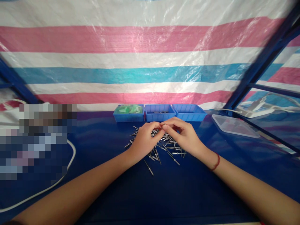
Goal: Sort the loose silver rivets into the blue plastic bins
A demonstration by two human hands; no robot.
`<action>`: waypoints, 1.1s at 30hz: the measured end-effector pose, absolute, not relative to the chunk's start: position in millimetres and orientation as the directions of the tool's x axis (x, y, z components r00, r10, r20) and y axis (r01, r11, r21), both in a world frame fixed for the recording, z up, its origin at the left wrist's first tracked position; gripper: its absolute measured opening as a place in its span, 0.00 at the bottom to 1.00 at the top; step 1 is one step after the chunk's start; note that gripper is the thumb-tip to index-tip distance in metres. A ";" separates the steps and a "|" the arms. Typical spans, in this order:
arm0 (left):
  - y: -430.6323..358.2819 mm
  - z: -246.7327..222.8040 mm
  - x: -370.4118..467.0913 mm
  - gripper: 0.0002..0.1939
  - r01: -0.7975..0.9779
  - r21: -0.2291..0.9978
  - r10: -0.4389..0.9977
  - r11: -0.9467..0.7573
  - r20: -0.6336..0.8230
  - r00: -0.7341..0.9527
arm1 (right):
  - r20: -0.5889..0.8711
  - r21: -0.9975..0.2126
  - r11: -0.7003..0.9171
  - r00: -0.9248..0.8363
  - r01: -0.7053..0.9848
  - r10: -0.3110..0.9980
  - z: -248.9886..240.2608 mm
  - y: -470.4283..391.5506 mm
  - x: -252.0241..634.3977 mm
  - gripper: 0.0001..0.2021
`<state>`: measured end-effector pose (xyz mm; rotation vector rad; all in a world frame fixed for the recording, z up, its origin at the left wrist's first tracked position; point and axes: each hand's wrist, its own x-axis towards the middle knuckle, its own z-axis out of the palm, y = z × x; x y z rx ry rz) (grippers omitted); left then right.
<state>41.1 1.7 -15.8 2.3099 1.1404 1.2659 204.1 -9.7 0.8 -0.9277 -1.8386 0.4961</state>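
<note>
A loose pile of several thin metal rivets (pixel 168 150) lies on the blue table (pixel 164 193). Above the pile, my left hand (pixel 146 137) and my right hand (pixel 181 132) meet, fingertips pressed together. Thumb and fingers of each are pinched around something too small to make out, hidden between the tips. One single rivet (pixel 149 167) lies nearer to me than the others. A red string bracelet (pixel 217 162) circles my right wrist.
Behind the pile stand three joined blue bins: the left bin (pixel 128 117) holds green packets, the middle bin (pixel 160 117) a few rivets, the right bin (pixel 189 117) nothing visible. A clear lid (pixel 234 126) lies right; a white cable (pixel 73 156) curves left.
</note>
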 end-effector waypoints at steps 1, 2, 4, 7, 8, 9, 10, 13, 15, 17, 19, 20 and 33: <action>1.2 -15.7 41.1 0.04 0.502 0.565 0.745 -0.655 0.592 0.306 | 0.586 -0.681 0.634 -0.247 0.366 0.772 1.2 -10.3 203.8 0.09; 0.9 -15.5 41.1 0.04 0.496 0.569 0.745 -0.655 0.593 0.304 | 0.587 -0.680 0.640 -0.259 0.358 0.767 1.2 -10.6 203.6 0.09; 0.4 -14.6 41.3 0.03 0.484 0.582 0.748 -0.653 0.597 0.291 | 0.589 -0.680 0.641 -0.255 0.356 0.767 0.3 -9.9 204.0 0.09; 0.2 -12.7 41.4 0.03 0.457 0.602 0.746 -0.655 0.614 0.259 | 0.590 -0.704 0.609 -0.175 0.366 0.788 -3.0 -6.4 205.5 0.09; 0.2 -12.1 41.3 0.03 0.450 0.603 0.741 -0.659 0.623 0.251 | 0.585 -0.718 0.593 -0.146 0.366 0.798 -4.2 -4.9 206.1 0.09; 0.1 -11.6 41.1 0.02 0.448 0.599 0.735 -0.664 0.632 0.244 | 0.577 -0.731 0.578 -0.124 0.363 0.807 -5.4 -3.4 206.7 0.10; 0.0 -11.1 40.7 0.02 0.448 0.590 0.726 -0.672 0.644 0.241 | 0.569 -0.741 0.567 -0.112 0.359 0.815 -6.5 -2.1 207.2 0.10; -1.2 -9.6 38.8 0.03 0.467 0.541 0.691 -0.699 0.679 0.247 | 0.551 -0.744 0.556 -0.129 0.371 0.824 -8.6 0.4 207.9 0.10; -2.6 -8.7 37.4 0.03 0.494 0.497 0.668 -0.713 0.696 0.263 | 0.547 -0.731 0.561 -0.158 0.389 0.822 -9.5 0.6 207.5 0.10; -3.8 -7.9 36.3 0.04 0.523 0.454 0.649 -0.721 0.707 0.282 | 0.542 -0.718 0.570 -0.192 0.400 0.818 -10.3 -0.2 206.6 0.10; -4.3 -7.3 35.4 0.05 0.544 0.428 0.641 -0.721 0.710 0.290 | 0.530 -0.712 0.578 -0.236 0.399 0.815 -11.0 -1.4 205.6 0.10; -4.0 -7.3 35.1 0.05 0.552 0.425 0.643 -0.718 0.709 0.291 | 0.521 -0.713 0.579 -0.255 0.396 0.815 -11.4 -1.8 205.3 0.11; 5.3 -8.8 27.9 0.08 0.746 0.242 0.710 -0.621 0.577 0.404 | 0.726 -0.312 0.432 -0.080 0.846 0.683 14.0 52.9 227.0 0.15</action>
